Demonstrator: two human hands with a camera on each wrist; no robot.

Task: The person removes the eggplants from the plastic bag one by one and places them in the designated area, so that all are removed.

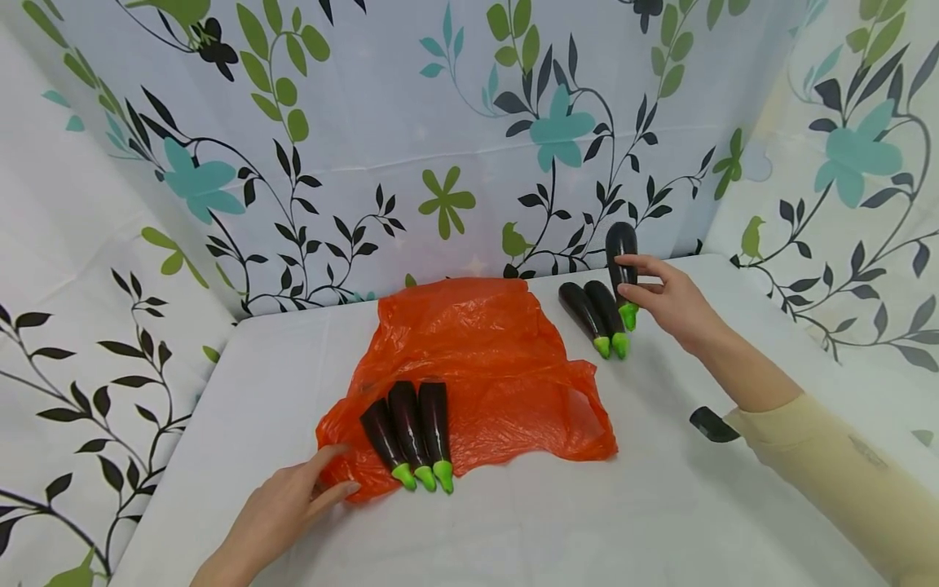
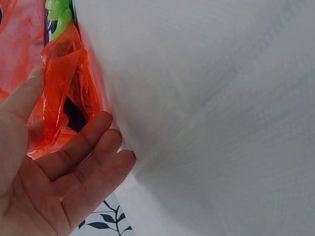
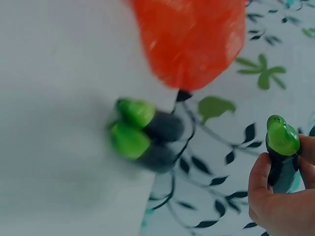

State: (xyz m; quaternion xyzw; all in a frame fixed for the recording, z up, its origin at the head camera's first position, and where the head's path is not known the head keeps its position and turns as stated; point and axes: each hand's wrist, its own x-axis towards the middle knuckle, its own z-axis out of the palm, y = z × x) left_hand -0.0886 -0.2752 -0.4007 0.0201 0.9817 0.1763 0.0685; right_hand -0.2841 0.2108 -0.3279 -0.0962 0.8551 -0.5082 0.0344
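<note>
My right hand (image 1: 673, 303) holds a dark eggplant (image 1: 621, 243) between thumb and fingers at the back right, its green stem end pointing down toward me. Just left of it, two more eggplants (image 1: 583, 310) lie side by side on the white table. An orange plastic bag (image 1: 469, 326) is spread flat in the middle, and three eggplants (image 1: 412, 424) rest on its front left part, green ends toward me. At the bag's left edge is my left hand (image 1: 282, 499). The left wrist view shows its fingers (image 2: 93, 169) loosely extended, with crumpled bag edge between thumb and fingers.
A white cloth covers the table (image 1: 557, 522). Behind it hangs a leaf-patterned curtain (image 1: 352, 106), which continues down both sides. A small black object (image 1: 714, 425) shows at the cuff of my right sleeve (image 1: 814, 456).
</note>
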